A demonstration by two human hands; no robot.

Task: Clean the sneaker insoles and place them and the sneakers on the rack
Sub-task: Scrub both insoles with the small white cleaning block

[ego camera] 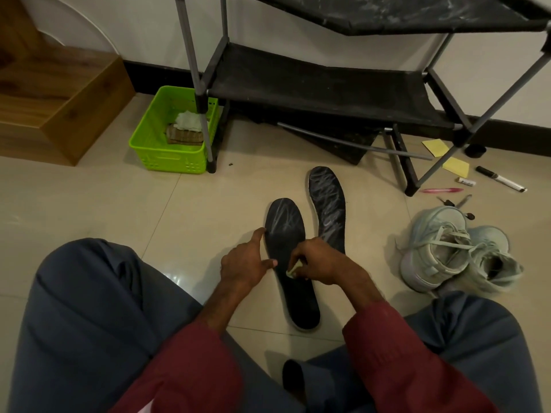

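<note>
Clutter rings the two hands on the tiled floor (89, 186): far ahead and to the left of the left hand (243, 265) sits a green basket (155, 144) holding a crumpled pale cloth (187, 120) and a folded brown one beneath it, tucked against the front leg of a black shoe rack (322, 84) whose fabric shelves span the wall ahead of both hands. Beyond the right hand (323, 263), off to its right, lie the pale sneakers (453, 251), heaped together and touching, laces loose; farther ahead of them are yellow notes (455, 166), a marker (501, 178), a pink pen (441, 190) and some keys. A loose grey pole (354, 141) rests slanted under the rack. Nothing lies between the hands and the rack except the insoles themselves. The near insole (287, 231) lies flat under both hands, its long axis running away from the person, toe end ahead of the fingers and heel end back toward the knees. The left hand is spread loosely, index finger and thumb pressing the insole's left edge. The right hand is closed, pinching a small pale wipe (293, 271) against the insole's middle. The second insole (326, 210) lies just beside, ahead and right of the right hand, roughly parallel, toe also pointing toward the rack, chalky streaks across its dark surface.
</note>
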